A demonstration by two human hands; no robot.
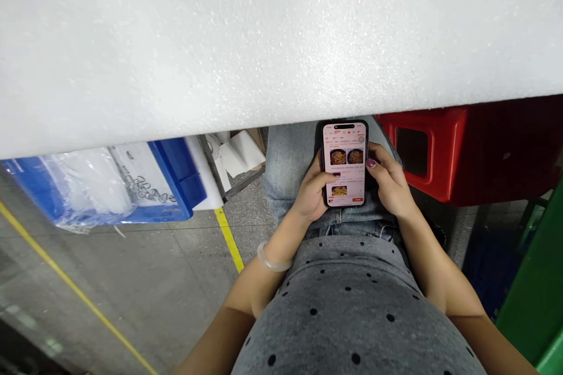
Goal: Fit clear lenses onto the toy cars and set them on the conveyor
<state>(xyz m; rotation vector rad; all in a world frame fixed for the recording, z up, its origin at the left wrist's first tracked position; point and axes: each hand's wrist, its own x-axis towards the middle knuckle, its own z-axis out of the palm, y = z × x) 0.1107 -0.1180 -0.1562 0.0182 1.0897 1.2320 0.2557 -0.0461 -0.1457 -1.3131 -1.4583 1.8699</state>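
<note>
A lit smartphone [344, 164] is held upright over my lap, its screen showing food pictures and lines of text. My left hand [314, 190] grips its left side, with the thumb lying over the lower screen. On the other side my right hand [389, 179] holds the right edge; its thumb rests at the border of the screen. The fingers behind the phone are mostly hidden. Below both hands are my jeans [285, 170] and a grey dotted top [352, 299].
A white foam-covered surface [281, 41] spans the top, its edge just beyond the phone. To the left, a blue bin [178, 179] holds plastic-wrapped items and small dark rings. A red plastic stool [444, 152] stands right, near a green frame [534, 287]. Yellow lines [229, 240] mark the floor.
</note>
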